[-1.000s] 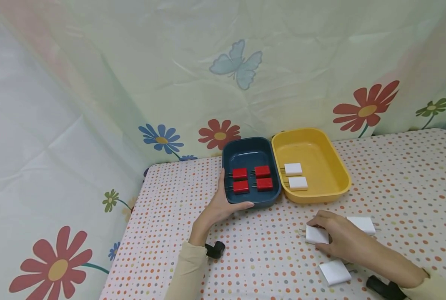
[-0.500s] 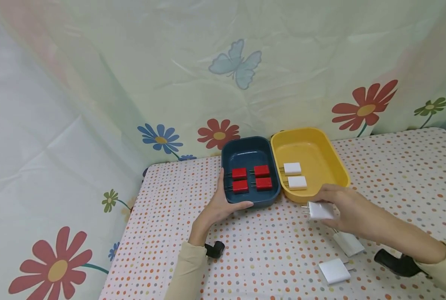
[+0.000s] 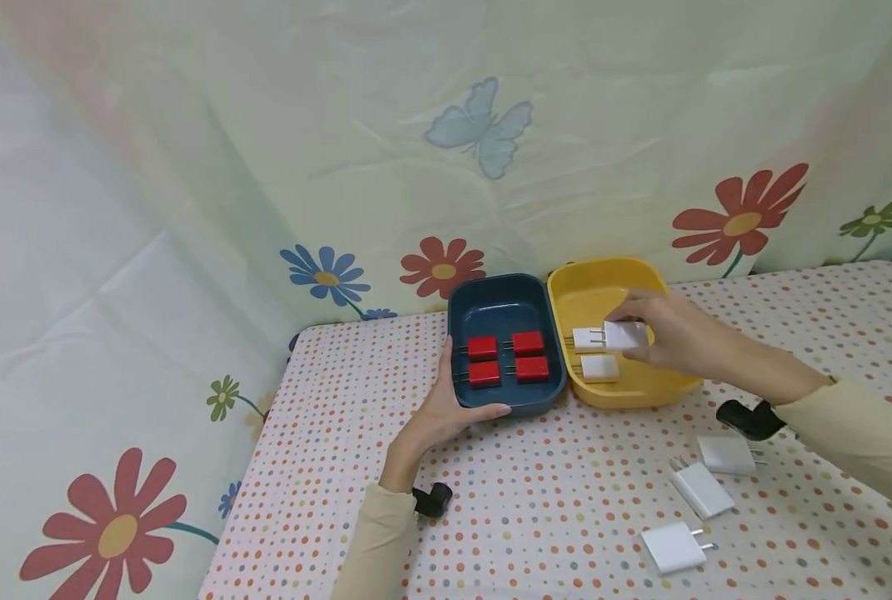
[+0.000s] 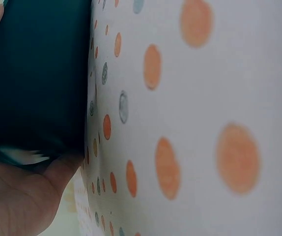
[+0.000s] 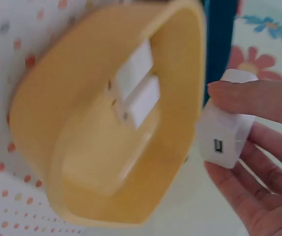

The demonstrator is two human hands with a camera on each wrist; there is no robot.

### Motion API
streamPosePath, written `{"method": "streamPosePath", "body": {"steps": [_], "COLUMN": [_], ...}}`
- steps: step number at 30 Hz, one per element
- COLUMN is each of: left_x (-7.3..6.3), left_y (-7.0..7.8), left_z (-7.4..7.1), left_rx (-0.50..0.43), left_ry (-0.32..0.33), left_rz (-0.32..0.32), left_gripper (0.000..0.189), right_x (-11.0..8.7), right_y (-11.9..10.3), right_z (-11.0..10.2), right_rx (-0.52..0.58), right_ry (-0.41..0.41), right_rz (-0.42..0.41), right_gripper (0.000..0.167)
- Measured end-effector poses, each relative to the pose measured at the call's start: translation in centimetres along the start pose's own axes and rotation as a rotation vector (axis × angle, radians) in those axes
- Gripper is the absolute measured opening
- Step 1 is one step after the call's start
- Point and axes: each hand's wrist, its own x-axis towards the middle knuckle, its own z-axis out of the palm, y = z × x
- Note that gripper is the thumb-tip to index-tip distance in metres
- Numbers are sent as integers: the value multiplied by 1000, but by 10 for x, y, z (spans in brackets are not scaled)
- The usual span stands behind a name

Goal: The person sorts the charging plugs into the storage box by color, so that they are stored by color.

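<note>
My right hand [image 3: 667, 331] pinches a white charger plug [image 3: 626, 335] over the yellow tray [image 3: 679, 387], thumb on one side and fingers on the other. Its two prongs point left, and a port shows on its end [image 5: 218, 145] in the right wrist view. Below it in the tray lie two white charger plugs, one [image 3: 599, 367] in front and one [image 3: 587, 337] partly covered by the held one. My left hand [image 3: 438, 412] rests at the near left corner of the dark blue tray [image 3: 502, 287], fingers straight along its side, thumb along its front wall.
Several red charger plugs [image 3: 483, 373] lie in the blue tray, which stands against the yellow one. Nearer on the dotted tablecloth [image 3: 536, 500] lie three white plugs: one in front [image 3: 673, 547], one in the middle [image 3: 703, 490] and one behind [image 3: 726, 455]. A flowered curtain [image 3: 566, 167] hangs behind.
My right hand has lifted one white plug off the tablecloth and carried it up and away from me, over the yellow tray. The left hand stays at the blue tray.
</note>
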Motion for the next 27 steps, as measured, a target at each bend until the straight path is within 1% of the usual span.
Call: {"method": "streamPosePath", "body": {"steps": [7,13,16,21,27], "left_x": [2,2,1,2,2], "left_y": [1,0,-1,-3,-2], "left_z": [-1,-1,-1,-1,-1], "left_rx": [-10,-21,-13,0,-22], "left_ry": [0,-8,-3,-2,-4], "left_rz": [8,10,13,13,28], "left_gripper": [132,131,132,132,132], "right_x": [37,60,69,77,85], "right_y": [24,39,45,52,61], "right_z": [10,23,31,39,48], "right_rx": [10,-8,-12,1,20], "right_ry": [-2,-27,-43,-72,-97], "right_rz": [12,19,24,75,123], "right_gripper": [39,40,40,42,43]}}
